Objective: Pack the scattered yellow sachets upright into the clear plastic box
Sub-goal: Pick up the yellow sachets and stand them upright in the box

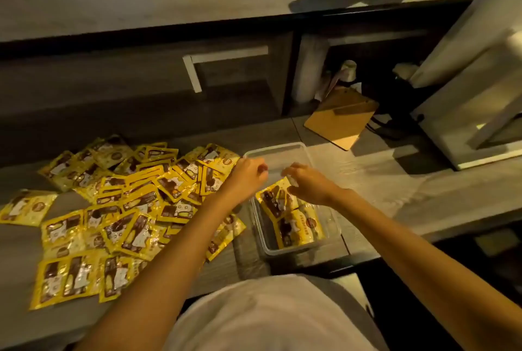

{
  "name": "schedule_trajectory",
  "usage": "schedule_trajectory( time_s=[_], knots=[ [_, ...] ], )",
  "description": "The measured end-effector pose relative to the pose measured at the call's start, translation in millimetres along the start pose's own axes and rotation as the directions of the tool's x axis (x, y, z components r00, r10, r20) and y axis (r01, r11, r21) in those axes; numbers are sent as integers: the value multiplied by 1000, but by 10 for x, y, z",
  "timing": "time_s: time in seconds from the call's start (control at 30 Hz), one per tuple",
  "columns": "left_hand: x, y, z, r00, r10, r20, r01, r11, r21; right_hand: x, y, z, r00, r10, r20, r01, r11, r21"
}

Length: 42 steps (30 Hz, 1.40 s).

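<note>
The person is standing at the grey wood-grain counter (381, 181) and working over the clear, thin-walled rectangular plastic box (275, 147); both hands are hovering above its open top. A handful of packed sachets (295, 226) are sitting in the near end of the box, leaning on edge against one another rather than lying flat; the far end is showing bare. The left hand (248, 174) is hanging over the box's left wall with its fingers curled in; I am seeing nothing between them, though I cannot tell whether they are pinching anything. The right hand (309, 185) is curling its fingers down just above the top edge of the packed row; whether it is touching or gripping a packet, I cannot tell.

To my eye the row is being settled upright; most of the job is waiting, since the flat, glossy yellow foil sachets (127, 203) with brown printing are lying in an overlapping heap just left of the box. The next move is calling for one slick, pliable packet to be peeled off that heap, turned on edge and slotted beside the row, with the other hand propping the leaning ones; the crinkled film is catching the light and looking slippery; the box, with its rounded corners, is looking light enough to slide. A brown clipboard (341, 121) is lying beyond.
</note>
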State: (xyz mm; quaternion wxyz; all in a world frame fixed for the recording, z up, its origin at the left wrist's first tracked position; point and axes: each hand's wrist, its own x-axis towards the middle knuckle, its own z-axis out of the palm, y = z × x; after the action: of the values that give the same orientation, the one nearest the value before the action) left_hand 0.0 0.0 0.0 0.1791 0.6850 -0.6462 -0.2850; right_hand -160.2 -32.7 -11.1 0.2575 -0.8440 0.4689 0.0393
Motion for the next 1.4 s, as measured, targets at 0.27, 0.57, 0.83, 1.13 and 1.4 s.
schedule_trajectory(
  time_s=[0.27, 0.57, 0.83, 1.13, 1.4],
  knots=[
    [87, 86, 257, 941, -105, 322, -21, 931, 365, 142, 61, 346, 979, 166, 121, -160, 986, -56],
    [140, 196, 407, 921, -169, 351, -47, 847, 530, 128, 119, 277, 986, 161, 36, -165, 976, 142],
    [169, 265, 164, 972, -183, 145, 132, 943, 305, -4, 124, 84, 985, 175, -6, -173, 977, 122],
    [73, 245, 15, 978, -184, 102, 180, 983, 47, -106, 28, 259, 928, 115, 354, 12, 941, -339],
    [55, 167, -1, 954, -300, 8, 292, 923, -250, -103, 10, 170, 942, 47, 332, 54, 956, -288]
  ],
)
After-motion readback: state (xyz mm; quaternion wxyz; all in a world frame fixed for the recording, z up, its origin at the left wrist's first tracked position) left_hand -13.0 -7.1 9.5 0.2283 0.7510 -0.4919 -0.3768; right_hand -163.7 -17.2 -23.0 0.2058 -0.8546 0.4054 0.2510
